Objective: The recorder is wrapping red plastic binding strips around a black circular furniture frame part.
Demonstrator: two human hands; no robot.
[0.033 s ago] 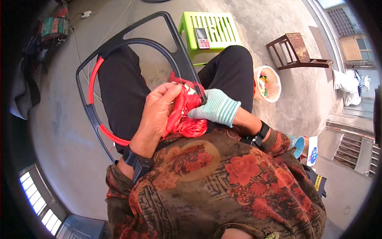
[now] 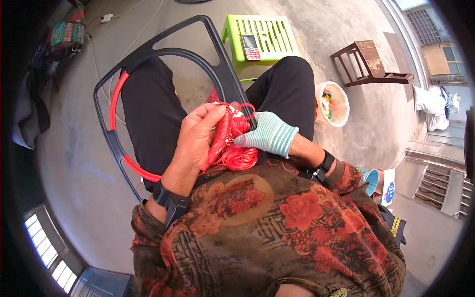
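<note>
A black looped frame (image 2: 226, 81), perhaps a chair part, rests across my thighs, with red cord wound tightly on parts of it. My bare left hand (image 2: 195, 133) pinches red cord (image 2: 225, 129) between thumb and fingers beside the wound section. On the other side, my right hand (image 2: 271, 134), in a white-and-teal striped glove, closes around a loose red cord bundle (image 2: 240, 157) by the frame's lower corner. Its thumb lies over the strands, and its other fingers are mostly hidden. Thin cord loops stand up between the hands.
Ahead is a green plastic stool (image 2: 267, 39) carrying a mobile phone (image 2: 251, 47). A wooden chair (image 2: 368, 62) stands farther right. Beside my right knee is a lined bin (image 2: 339, 111) with scraps inside. White cables (image 2: 94, 59) cross the floor at left.
The thin red loops between my hands have shifted slightly and look sharper. Both hands and the black frame stay nearly in place.
</note>
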